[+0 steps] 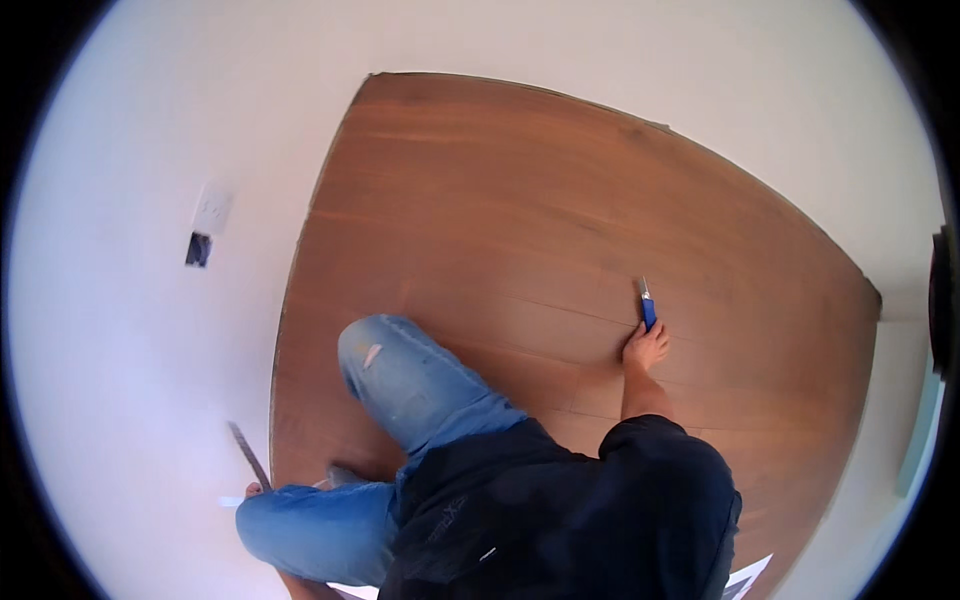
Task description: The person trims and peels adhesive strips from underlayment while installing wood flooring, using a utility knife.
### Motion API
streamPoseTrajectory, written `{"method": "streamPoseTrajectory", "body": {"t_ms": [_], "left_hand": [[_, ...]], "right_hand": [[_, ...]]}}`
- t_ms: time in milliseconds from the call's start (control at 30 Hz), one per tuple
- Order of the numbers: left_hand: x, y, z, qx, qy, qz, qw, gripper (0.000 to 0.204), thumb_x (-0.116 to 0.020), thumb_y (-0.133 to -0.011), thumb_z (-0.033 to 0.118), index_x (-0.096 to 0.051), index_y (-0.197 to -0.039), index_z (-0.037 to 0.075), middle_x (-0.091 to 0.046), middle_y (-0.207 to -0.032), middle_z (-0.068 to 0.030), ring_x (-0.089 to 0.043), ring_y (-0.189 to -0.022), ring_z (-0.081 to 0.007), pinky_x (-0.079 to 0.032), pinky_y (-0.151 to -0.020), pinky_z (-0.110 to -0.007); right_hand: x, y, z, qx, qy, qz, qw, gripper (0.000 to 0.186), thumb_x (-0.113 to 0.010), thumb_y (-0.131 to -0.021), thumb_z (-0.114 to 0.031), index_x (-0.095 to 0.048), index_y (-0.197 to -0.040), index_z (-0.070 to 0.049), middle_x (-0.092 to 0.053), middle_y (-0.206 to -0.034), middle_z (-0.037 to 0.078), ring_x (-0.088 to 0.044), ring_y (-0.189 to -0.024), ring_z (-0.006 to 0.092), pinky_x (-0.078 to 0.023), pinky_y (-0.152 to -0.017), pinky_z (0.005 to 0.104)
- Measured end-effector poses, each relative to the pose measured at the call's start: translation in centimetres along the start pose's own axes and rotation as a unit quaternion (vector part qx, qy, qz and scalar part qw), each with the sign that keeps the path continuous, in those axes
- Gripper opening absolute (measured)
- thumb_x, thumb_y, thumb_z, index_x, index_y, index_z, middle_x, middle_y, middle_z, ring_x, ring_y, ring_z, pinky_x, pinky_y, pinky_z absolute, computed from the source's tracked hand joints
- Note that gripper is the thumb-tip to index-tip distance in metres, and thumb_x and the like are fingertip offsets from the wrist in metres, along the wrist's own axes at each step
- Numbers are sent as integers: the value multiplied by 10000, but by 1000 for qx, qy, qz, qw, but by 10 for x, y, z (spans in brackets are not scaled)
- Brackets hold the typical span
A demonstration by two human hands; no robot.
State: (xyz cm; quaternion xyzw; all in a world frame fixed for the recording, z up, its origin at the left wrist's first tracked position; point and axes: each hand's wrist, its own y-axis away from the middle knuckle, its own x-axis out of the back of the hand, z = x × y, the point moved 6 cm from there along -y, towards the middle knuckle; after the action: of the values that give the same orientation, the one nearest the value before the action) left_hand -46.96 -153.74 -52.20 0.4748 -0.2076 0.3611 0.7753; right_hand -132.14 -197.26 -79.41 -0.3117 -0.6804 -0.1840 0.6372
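Note:
My right hand [647,346] is closed around the rear end of a blue-handled utility knife [649,312], low over the brown wood-plank floor [500,230]. The knife's silver front end points away from me, toward the far wall. At the lower left, only a little of my left hand [254,489] shows beyond my bent knee. From it a narrow, dark, flat strip [248,454] slants up against the white wall. My knee hides most of that hand's fingers and the strip's lower end; what kind of thing the strip is, I cannot make out.
White walls border the floor on the left [130,330] and far side [600,50], with a thin dark gap along their foot. The left wall has a white outlet [213,208] above a dark square opening [198,250]. My jeans-clad legs [425,390] fill the near left.

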Motion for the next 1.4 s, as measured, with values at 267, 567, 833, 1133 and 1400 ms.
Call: {"method": "streamPoseTrajectory", "body": {"t_ms": [267,567,833,1133,1400], "left_hand": [[-56,-44,131,-37,-134,-114,984,411,-590,-1036,468,-708,-979,79,-699,-871,-57,-675,-860,-236,-521,-729,-420],[-149,-120,230,-19,-288,-287,913,425,-586,-1038,482,-710,-982,80,-695,-862,-46,-670,-854,-220,-517,-733,-415],[-310,-197,386,-139,-246,-354,891,394,-673,-1004,442,-622,-881,71,-579,-746,-15,-532,-662,-137,-449,-590,-363],[-661,-65,674,-353,-178,-503,769,122,-651,-991,107,-594,-1062,25,-690,-1004,-109,-675,-835,-186,-561,-714,-339],[-963,176,652,-529,-239,-520,627,209,-637,-1008,201,-644,-1140,39,-677,-890,-85,-634,-743,-170,-523,-677,-340]], "right_hand": [[3,8,-20,8,-51,64,997,477,-601,-1004,-339,-557,-1397,-72,-539,-1439,146,-448,-1354,378,-320,-1167,545],[-2,10,-17,-33,-55,0,998,471,-603,-997,-339,-568,-1371,-56,-539,-1431,142,-440,-1374,365,-292,-1192,544],[5,3,-14,-42,-87,3,995,464,-628,-980,-322,-567,-1362,-66,-537,-1418,140,-454,-1358,376,-295,-1201,544],[24,2,-18,-27,-100,49,993,468,-690,-930,-277,-583,-1332,-62,-540,-1401,142,-471,-1340,373,-332,-1176,532],[22,-5,-8,-40,-122,9,992,486,-710,-915,-274,-582,-1346,-88,-550,-1398,124,-509,-1333,323,-326,-1187,542]]}}
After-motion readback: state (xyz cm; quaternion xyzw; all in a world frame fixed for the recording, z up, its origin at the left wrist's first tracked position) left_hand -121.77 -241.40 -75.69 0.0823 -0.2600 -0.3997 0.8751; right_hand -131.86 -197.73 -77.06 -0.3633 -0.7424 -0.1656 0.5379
